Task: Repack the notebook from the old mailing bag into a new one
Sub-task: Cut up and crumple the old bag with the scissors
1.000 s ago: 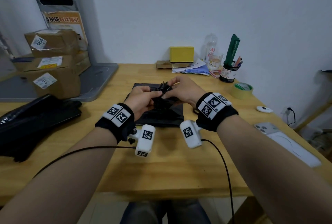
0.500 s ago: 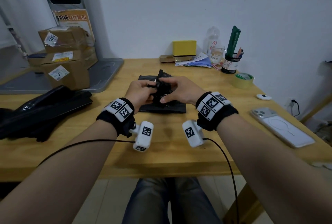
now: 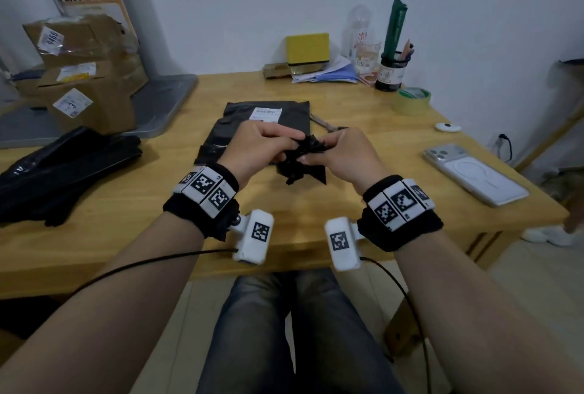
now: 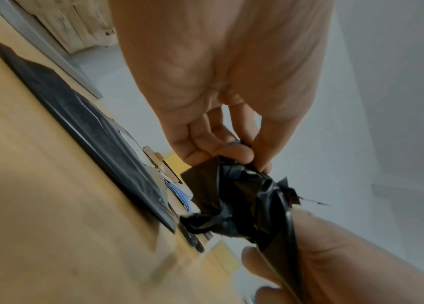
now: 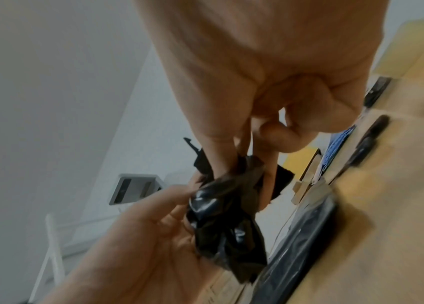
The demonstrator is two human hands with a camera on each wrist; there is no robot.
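Both hands hold a crumpled wad of black mailing-bag plastic just above the table, near its middle. My left hand pinches the wad's left side with thumb and fingertips. My right hand grips its right side, fingers curled into the plastic. Behind the hands a flat black mailing bag with a white label lies on the wooden table. Its contents are hidden. No notebook shows.
A heap of black bags lies at the left, with cardboard boxes on a grey tray behind it. Scissors lie just beyond my right hand. On the right are a phone, a tape roll and a pen cup.
Both hands have drawn back toward me with the black wad, off the flat bag. Its label now shows. The hands keep squeezing the plastic.
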